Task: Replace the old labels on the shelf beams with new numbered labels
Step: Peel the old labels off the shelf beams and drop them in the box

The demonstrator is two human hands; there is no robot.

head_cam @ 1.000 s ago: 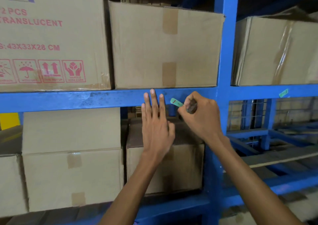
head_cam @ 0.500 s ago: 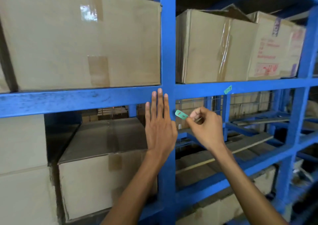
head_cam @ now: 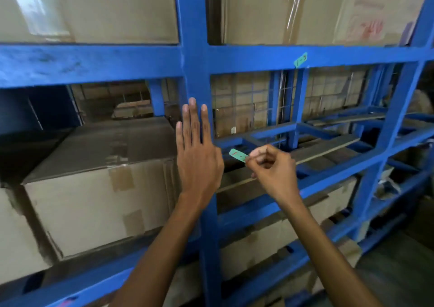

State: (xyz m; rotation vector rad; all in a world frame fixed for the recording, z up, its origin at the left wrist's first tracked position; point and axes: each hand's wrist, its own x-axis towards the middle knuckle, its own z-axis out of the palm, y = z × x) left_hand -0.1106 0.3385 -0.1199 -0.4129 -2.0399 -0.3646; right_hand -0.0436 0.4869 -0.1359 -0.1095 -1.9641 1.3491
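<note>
**Loose green label pinched in right hand, beam label waiting above**

Blue steel rack filling the view, horizontal shelf beam crossing an upright post at centre. Cardboard boxes above the beam; one more carton on the lower level, left of the post. Right-hand bay below the beam mostly bare of boxes, crossed by a loose board.

Left hand flat and spread, fingers straight and apart, clamped on nothing, held in front of the post; contact with the steel impossible to tell.

Right hand curled, thumb and forefinger together on one end of a small green label, the free end sticking out leftward in open air, touching no beam. Red marks on it, too small to read.

A second green label stuck slightly askew on the beam face, right of the post, marked something like "1-3".

Likely handling: nearly weightless, thin and floppy, prone to curling, creasing or tearing; adhesive back probable. Best gripped by a corner or short edge, then pressed down from one end.
</note>
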